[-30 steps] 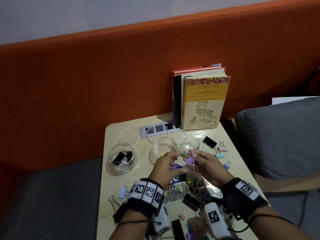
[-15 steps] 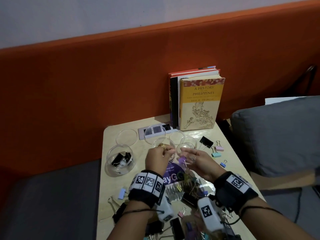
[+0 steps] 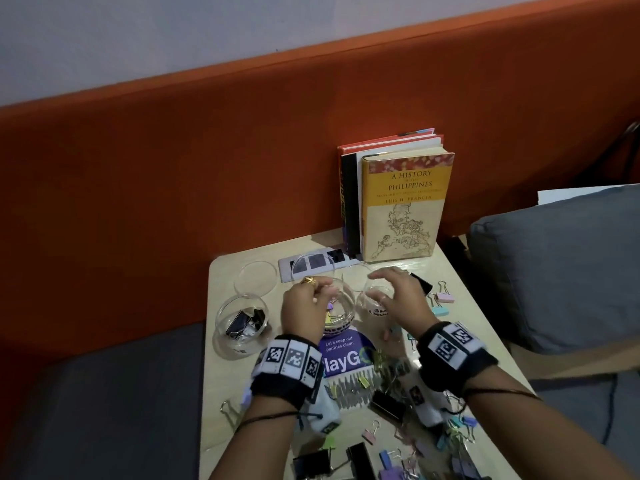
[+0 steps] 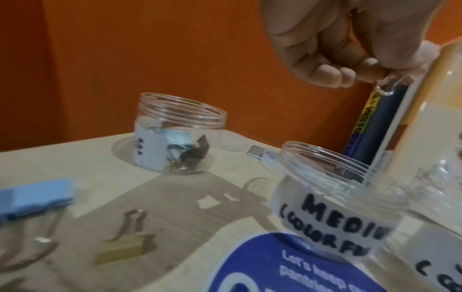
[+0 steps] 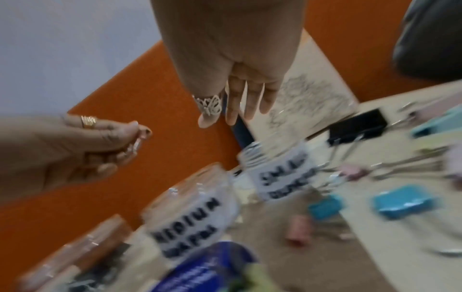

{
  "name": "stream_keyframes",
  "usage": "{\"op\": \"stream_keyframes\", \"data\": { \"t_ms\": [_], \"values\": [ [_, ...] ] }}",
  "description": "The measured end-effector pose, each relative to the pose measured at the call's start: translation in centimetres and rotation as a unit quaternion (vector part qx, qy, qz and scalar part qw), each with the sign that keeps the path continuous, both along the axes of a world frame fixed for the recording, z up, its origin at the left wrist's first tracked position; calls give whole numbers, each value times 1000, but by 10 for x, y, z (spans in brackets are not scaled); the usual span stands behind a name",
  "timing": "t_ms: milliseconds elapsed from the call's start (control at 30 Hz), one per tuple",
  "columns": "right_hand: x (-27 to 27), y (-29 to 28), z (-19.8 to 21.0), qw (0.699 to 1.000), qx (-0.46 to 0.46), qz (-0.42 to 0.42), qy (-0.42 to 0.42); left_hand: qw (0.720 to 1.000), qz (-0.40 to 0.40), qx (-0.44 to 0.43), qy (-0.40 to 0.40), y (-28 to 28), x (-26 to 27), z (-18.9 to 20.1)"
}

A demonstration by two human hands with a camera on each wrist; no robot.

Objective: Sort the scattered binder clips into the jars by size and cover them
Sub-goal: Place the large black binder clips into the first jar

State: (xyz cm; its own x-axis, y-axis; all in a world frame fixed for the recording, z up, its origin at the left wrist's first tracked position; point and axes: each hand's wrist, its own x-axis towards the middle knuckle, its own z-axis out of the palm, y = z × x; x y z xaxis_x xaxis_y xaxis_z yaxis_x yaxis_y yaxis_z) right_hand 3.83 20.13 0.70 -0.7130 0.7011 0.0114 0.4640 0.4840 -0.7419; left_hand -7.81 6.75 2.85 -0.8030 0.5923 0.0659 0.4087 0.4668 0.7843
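At a pale wooden table [image 3: 239,344] against an orange wall [image 3: 173,168], your left hand [image 3: 304,310] pinches a clip's wire handle above the middle jar [image 3: 341,306]. Your right hand [image 3: 398,299], fingers now spread and empty, no longer holds the purple clip; loose clips [image 3: 440,299] lie right of that jar.

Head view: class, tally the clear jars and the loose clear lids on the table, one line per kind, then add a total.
Open jars: 3
Loose lids lying flat behind them: 3, the third faint
Total: 6
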Motion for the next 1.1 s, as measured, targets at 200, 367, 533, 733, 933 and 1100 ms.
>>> {"op": "stream_keyframes", "data": {
  "t_ms": [200,367,533,733,933,1100],
  "values": [
    [19,18,-30,997,19,17,-69,993,-60,-102,4,60,22,-6],
    [31,16,-34,1000,-4,-21,5,959,-161,-221,72,72,22,-25],
    [58,10,-38,999,11,-15,-31,951,-231,-186,82,36,28,-27],
    [60,-3,-48,977,76,144,-141,939,-290,-179,-49,-3,64,-36],
    [54,-8,-42,955,120,184,-202,922,-285,-260,-14,-3,79,-51],
    [51,-10,-38,950,95,177,-239,944,-245,-218,38,-5,78,-45]
  ]
}}
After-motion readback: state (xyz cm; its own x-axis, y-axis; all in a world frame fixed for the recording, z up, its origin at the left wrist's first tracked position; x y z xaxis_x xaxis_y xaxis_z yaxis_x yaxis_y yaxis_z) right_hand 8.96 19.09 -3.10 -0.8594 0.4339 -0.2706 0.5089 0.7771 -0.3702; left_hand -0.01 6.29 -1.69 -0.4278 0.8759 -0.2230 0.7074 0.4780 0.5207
